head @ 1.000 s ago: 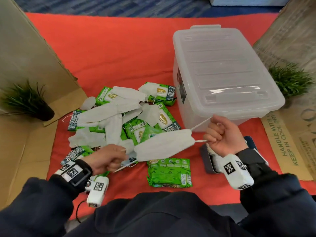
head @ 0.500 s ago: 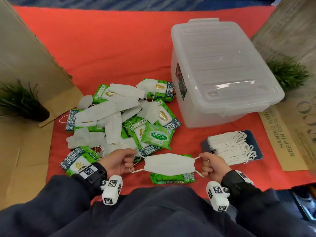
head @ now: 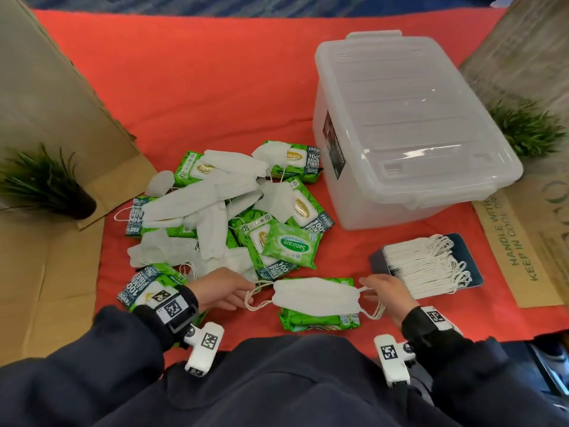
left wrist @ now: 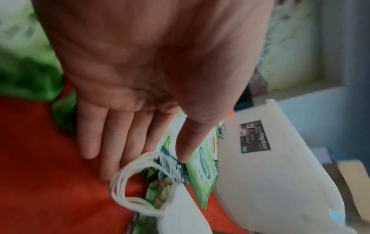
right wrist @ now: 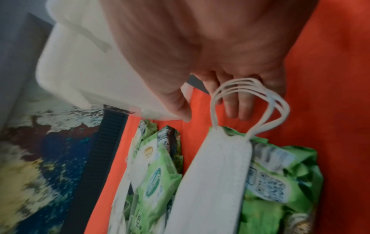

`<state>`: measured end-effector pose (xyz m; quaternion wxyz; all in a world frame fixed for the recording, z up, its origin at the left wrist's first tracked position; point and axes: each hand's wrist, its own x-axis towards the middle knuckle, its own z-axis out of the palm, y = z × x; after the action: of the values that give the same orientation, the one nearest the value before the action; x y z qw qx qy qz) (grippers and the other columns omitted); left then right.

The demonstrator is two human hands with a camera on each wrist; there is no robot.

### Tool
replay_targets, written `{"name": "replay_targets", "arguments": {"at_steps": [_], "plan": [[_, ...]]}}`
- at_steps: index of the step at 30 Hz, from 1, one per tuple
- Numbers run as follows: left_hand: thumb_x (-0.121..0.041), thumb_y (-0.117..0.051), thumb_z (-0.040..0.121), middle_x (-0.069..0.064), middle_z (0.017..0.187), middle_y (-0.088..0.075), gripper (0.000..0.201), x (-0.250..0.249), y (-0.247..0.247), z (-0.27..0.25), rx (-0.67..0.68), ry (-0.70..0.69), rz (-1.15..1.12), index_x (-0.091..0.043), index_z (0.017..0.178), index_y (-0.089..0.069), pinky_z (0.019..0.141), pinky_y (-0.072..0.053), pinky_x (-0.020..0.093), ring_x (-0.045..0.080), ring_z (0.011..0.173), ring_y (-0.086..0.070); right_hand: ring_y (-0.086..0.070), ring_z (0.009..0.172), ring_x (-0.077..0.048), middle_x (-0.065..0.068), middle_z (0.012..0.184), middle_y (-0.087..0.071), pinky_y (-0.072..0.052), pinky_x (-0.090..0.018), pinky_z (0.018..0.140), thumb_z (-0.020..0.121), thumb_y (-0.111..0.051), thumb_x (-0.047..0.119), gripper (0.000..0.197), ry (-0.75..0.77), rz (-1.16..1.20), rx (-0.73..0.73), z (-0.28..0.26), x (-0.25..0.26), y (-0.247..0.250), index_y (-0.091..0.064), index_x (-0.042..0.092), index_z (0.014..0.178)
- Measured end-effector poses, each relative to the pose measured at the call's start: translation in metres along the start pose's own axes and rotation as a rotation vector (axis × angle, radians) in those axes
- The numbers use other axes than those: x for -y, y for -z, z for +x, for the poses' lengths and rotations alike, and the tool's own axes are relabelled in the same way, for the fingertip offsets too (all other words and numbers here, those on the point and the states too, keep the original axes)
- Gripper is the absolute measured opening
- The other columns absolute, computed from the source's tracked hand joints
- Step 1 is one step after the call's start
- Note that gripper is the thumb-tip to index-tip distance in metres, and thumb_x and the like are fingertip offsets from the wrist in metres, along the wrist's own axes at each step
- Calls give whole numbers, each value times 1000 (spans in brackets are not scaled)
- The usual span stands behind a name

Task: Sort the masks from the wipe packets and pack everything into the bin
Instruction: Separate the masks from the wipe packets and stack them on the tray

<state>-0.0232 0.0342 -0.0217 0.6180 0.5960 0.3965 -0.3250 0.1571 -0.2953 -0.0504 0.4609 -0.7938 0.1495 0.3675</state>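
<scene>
A white mask (head: 317,295), with a few loops at each end, lies flat on a green wipe packet (head: 320,322) near me. My left hand (head: 237,292) sits at its left ear loops (left wrist: 128,182) with straight fingers (left wrist: 120,142), holding nothing. My right hand (head: 374,286) is at the right ear loops (right wrist: 250,95), fingers (right wrist: 236,104) loose behind them and not closed on them. A mixed pile of white masks and green wipe packets (head: 221,217) lies beyond my left hand. The clear plastic bin (head: 400,118) stands at the right with its lid on.
A neat stack of masks (head: 425,266) rests on a dark board (head: 462,241) right of my right hand. Everything lies on a red cloth (head: 215,87). Cardboard walls flank both sides, with a small potted plant at left (head: 46,183) and another at right (head: 526,127).
The mask was held stretched by its loops between both hands. It has come down onto the green packet, and both hands have let go of the loops.
</scene>
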Motion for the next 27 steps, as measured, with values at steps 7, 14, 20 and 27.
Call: {"name": "replay_targets", "arguments": {"at_steps": [7,14,20,27], "plan": [[-26,-67,97,7,94,-79,21,-41,82,-42,-210,-215,201,-8,104,-75,75,-56,36,26,87,-77,-64,111,-10,5,116,-71,-47,-32,99,89,-76,21,23,366,-229,89,-29,78,-29,-70,21,111],[-20,-72,93,-2,102,-74,8,-69,183,-13,-684,-455,412,-23,99,-75,73,-52,30,17,92,-68,-70,93,-10,9,98,-75,-53,-28,84,86,-77,25,11,644,-403,255,-7,179,-122,-74,27,96],[-29,-74,89,5,124,-66,36,-65,224,38,-808,-270,616,-22,123,-66,94,-51,40,27,111,-61,-67,98,-16,7,101,-71,-46,-28,80,90,-70,21,12,767,-716,237,38,241,-203,-70,23,102],[-25,-81,85,2,99,-67,22,-47,240,39,-659,-236,600,-26,105,-72,62,-36,27,19,85,-59,-61,113,-28,-5,126,-65,-49,-40,95,93,-64,19,35,882,-1097,303,76,284,-272,-60,19,128]]}}
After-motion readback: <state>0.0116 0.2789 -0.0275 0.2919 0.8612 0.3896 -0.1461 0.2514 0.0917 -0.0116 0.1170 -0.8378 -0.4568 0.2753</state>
